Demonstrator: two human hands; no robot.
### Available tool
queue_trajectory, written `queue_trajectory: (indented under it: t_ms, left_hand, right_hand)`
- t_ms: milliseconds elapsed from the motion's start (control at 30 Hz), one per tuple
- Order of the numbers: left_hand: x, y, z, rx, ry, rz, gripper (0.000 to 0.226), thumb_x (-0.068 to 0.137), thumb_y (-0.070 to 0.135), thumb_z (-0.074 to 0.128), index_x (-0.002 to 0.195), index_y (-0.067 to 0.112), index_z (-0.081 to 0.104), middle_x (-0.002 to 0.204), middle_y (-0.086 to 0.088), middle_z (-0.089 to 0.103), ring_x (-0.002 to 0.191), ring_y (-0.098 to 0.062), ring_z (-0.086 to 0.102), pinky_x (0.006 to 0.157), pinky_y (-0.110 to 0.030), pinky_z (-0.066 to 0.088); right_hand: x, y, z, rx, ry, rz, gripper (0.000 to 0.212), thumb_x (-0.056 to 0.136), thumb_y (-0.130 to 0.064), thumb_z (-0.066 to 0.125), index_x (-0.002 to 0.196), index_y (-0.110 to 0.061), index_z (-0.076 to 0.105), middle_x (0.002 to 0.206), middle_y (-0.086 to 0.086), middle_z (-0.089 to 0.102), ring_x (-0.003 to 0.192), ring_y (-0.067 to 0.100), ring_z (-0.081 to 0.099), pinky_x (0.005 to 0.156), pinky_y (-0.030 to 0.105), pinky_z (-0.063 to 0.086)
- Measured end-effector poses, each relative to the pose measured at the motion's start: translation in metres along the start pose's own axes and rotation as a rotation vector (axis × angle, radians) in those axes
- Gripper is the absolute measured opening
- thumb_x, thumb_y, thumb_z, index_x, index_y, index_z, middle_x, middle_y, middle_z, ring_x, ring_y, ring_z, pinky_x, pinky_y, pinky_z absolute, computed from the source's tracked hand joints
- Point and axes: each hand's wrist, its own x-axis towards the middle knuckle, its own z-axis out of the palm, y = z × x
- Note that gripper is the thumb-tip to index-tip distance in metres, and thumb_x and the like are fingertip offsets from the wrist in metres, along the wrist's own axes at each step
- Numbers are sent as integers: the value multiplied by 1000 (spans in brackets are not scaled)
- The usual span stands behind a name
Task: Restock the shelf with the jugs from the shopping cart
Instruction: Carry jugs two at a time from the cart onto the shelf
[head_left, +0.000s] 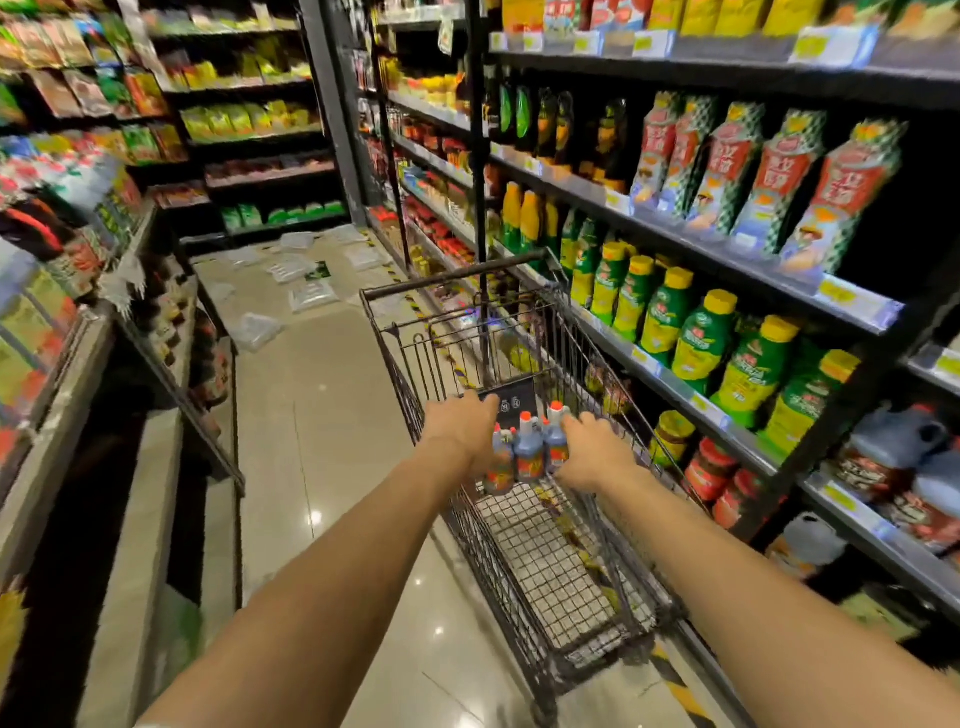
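Reaching over the shopping cart (561, 571), the left hand (460, 426) and the right hand (597, 452) clasp a tight cluster of small blue jugs (527, 454) between them, fingers curled round its two sides; the red-capped jugs sit bunched over the wire basket, near rim height. Just to the right of the right hand runs the shelf (670, 382), with red-lidded jars (709, 467) below and green bottles (706, 338) above; large grey jugs (898, 441) stand further right; left of the left hand lies glossy tiled floor (332, 415).
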Motion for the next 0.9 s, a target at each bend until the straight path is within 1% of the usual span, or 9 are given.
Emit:
queue_trajectory:
  t_ms: [133,267,333,433,533,633,700,833,900]
  left_hand:
    - [45,-36,11,30,2,69,67,82,63,60,131,19,44,117,-7,57,109,-29,57,85,-42,46]
    - [83,-49,27,14,-50,135,62,83,57,59,128,16,47,118,-9,57,107,-31,57,85,-42,50]
    - [104,-50,33,2,-86,185,62,86,54,55,133,16,44,124,-11,55,111,-32,56,85,-42,48]
    - [138,-49,42,18,-115,240,69,88,58,53,141,17,37,129,-11,51,115,-32,55,88,-43,46]
    - [182,-49,54,30,-162,270,75,85,60,54,142,16,35,129,-12,50,115,-33,53,91,-46,46]
    - [225,-49,66,30,-220,274,75,85,60,55,142,16,35,131,-14,48,118,-35,51,94,-48,45]
    - [251,-48,77,58,-241,286,75,84,61,54,142,16,35,131,-14,49,118,-35,51,95,-48,43]
    - [299,-43,104,95,-284,275,79,83,62,58,144,17,33,137,-12,46,123,-34,48,98,-48,39]
    - [313,-37,119,120,-310,290,82,83,61,58,146,17,31,141,-12,42,126,-36,46,100,-49,38]
  right_hand:
    - [36,-17,4,29,1,77,88,81,-45,73,151,-14,27,151,13,33,138,34,33,104,46,40]
    - [60,-18,17,81,-15,177,76,85,-46,66,143,-11,32,138,16,42,132,37,38,98,47,43]
    - [75,-16,23,62,-58,221,67,89,-39,64,141,-11,33,138,15,42,131,36,38,98,46,43]
    - [105,-10,31,62,-107,259,58,92,-30,60,139,-10,34,140,16,39,132,36,37,100,46,42]
    - [146,1,38,94,-119,301,57,93,-32,61,139,-10,36,141,15,40,133,36,37,101,46,42]
    - [190,15,42,123,-126,324,60,91,-37,63,137,-9,38,140,14,42,132,35,39,101,45,42]
    - [215,22,45,129,-129,339,57,90,-35,64,135,-9,40,139,14,43,131,34,40,100,44,42]
    - [258,38,56,123,-196,360,58,90,-39,64,135,-13,40,138,12,43,131,32,40,100,45,43]
    - [271,46,64,113,-228,367,62,90,-41,64,138,-13,38,143,12,40,133,32,39,103,46,42]
